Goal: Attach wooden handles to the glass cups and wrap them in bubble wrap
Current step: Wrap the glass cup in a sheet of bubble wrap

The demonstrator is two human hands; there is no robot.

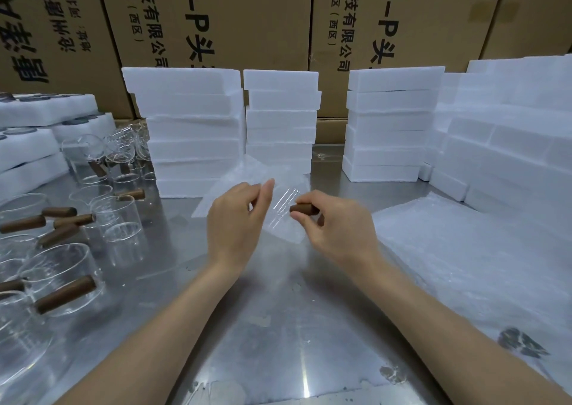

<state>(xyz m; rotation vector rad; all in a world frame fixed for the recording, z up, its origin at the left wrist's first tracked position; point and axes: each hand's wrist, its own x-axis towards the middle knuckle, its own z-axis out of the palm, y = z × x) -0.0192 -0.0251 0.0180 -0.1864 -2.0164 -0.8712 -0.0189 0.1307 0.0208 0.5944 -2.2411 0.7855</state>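
Note:
A clear glass cup (283, 211) is held between my two hands over the metal table (278, 327). My left hand (236, 222) grips its left side with curled fingers. My right hand (335, 222) pinches a dark wooden handle (301, 209) against the cup's right side. A sheet of bubble wrap (223, 194) lies on the table just behind the cup. To the left stand several glass cups with wooden handles (66, 293) and some loose wooden handles (60, 212).
Stacks of white foam blocks (280, 119) stand behind the hands, with more at the right (510, 132) and left (31, 144). A pile of bubble wrap sheets (464, 256) lies at the right. Cardboard boxes (247, 17) fill the back.

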